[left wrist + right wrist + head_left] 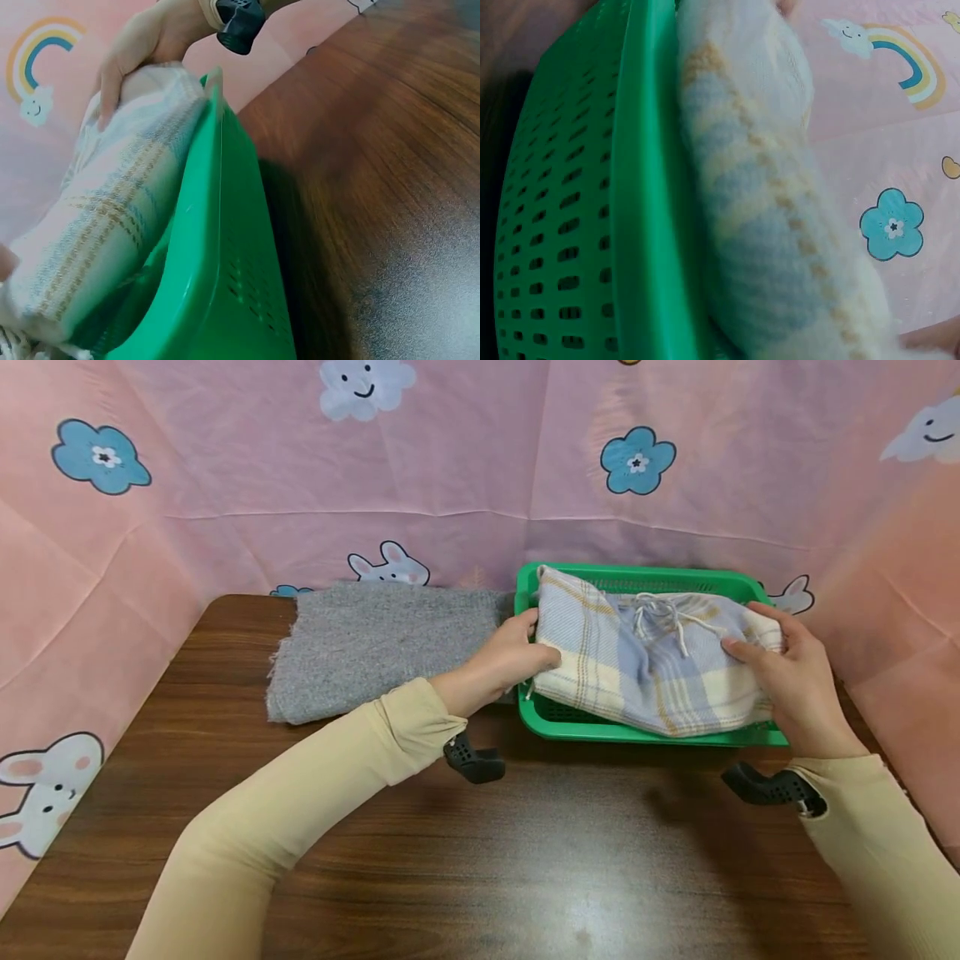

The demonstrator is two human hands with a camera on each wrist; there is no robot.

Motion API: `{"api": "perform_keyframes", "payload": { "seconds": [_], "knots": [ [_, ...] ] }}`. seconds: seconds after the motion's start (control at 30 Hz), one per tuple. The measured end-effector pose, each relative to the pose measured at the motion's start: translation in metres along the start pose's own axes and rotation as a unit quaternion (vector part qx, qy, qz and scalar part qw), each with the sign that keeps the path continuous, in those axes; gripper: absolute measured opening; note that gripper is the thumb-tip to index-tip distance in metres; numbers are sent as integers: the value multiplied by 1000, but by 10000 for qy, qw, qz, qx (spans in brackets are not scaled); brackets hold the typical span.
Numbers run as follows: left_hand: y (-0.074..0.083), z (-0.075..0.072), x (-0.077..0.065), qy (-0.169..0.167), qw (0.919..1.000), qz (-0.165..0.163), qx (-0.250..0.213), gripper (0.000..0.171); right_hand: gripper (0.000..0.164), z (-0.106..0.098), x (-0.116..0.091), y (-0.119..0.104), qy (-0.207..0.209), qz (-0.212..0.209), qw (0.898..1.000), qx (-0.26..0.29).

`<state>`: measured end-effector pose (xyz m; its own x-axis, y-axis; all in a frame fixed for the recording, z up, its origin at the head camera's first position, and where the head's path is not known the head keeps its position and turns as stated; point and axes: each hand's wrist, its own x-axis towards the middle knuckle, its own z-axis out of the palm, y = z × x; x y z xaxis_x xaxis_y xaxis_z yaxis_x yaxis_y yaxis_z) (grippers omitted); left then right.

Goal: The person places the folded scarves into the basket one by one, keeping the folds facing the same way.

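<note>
A folded plaid scarf (660,668) in blue, cream and mustard, with loose white tassel strands on top, lies over the green basket (555,727). At its left end my left hand (510,660) grips the cloth, thumb on the near face. The right hand (798,677) pinches the other end, thumb on top and fingers behind. In the left wrist view the scarf (112,217) sags between the basket's walls, with the right hand (142,52) at its far end. The right wrist view shows the scarf (765,195) close up beside the basket rim (641,187); the scarf's underside is hidden.
A folded grey cloth (390,643) with a frayed left edge lies on the brown wooden table (465,868), left of the basket and partly behind my left hand. Pink printed fabric (465,460) hangs behind the table and along its sides.
</note>
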<state>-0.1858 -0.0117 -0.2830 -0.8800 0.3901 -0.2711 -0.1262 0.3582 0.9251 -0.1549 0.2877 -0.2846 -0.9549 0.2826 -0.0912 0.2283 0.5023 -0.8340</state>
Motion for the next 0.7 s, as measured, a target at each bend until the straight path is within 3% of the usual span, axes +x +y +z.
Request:
{"api": "perform_keyframes", "payload": {
  "seconds": [0.27,0.5,0.7],
  "knots": [
    [2,4,4,-189,9997,-120,121,90,66,1,9,1,-160,112,9996,-188],
    [4,10,7,-376,9981,-304,390,89,62,-1,16,5,-329,98,9993,-132],
    [3,15,11,-325,9983,-213,425,87,63,-2,19,7,-762,-47,9965,-335]
  ]
}}
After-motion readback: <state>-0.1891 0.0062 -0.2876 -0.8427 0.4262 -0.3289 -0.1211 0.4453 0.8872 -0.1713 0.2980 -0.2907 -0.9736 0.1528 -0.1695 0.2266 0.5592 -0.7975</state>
